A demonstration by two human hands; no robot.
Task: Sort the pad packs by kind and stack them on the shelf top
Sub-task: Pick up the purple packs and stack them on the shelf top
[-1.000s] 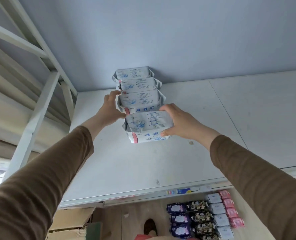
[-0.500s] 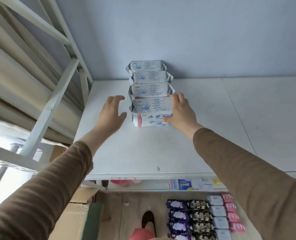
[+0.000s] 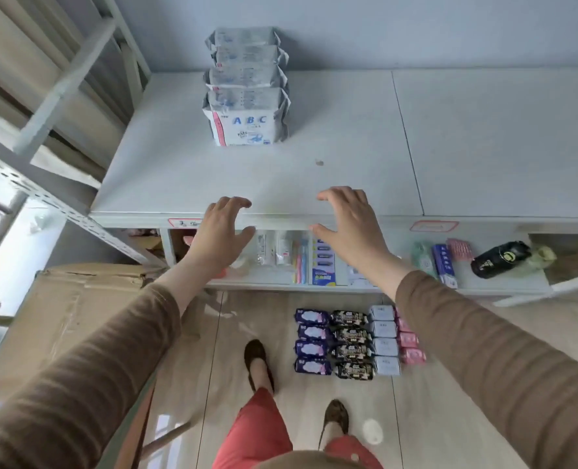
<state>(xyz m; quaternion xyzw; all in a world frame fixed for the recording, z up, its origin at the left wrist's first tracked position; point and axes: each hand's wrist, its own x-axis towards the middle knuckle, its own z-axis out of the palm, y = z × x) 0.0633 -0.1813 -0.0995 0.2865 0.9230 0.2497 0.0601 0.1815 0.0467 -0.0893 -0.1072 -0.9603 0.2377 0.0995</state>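
A row of four white, soft plastic pad packs (image 3: pixel 247 86) is sitting on the pale grey, matte shelf top (image 3: pixel 348 137), running from near its middle back toward the light blue wall (image 3: pixel 382 28). The front pack of the row (image 3: pixel 245 121) is standing upright, showing blue "ABC" lettering, a pink strip down its left edge and crimped, puffy side seams; the three behind it are showing only their printed top faces, too blurred to read.

Both hands are hovering near the front edge of the shelf top, well apart from the row. The left hand (image 3: pixel 220 231) is holding nothing, its fingers loosely curved and slightly spread. The right hand (image 3: pixel 348 225) is likewise holding nothing, fingers spread and gently bent, thumb pointing toward the left hand. Ribbed brown knit sleeves (image 3: pixel 484 360) are covering both forearms.

Down on the glossy, pale wood-look floor (image 3: pixel 450 418), more packs are lying in four neat columns: purple glossy packs (image 3: pixel 311 341), black patterned packs (image 3: pixel 352 348), light blue packs (image 3: pixel 385 340) and pink packs (image 3: pixel 409 343), the pink column partly hidden by the right sleeve. The columns are lying just beside one another.

On the lower shelf (image 3: pixel 504 282) a black cylindrical bottle (image 3: pixel 499 258) is lying on its side among small packaged goods. A brown cardboard box (image 3: pixel 61 316) is standing to the left.
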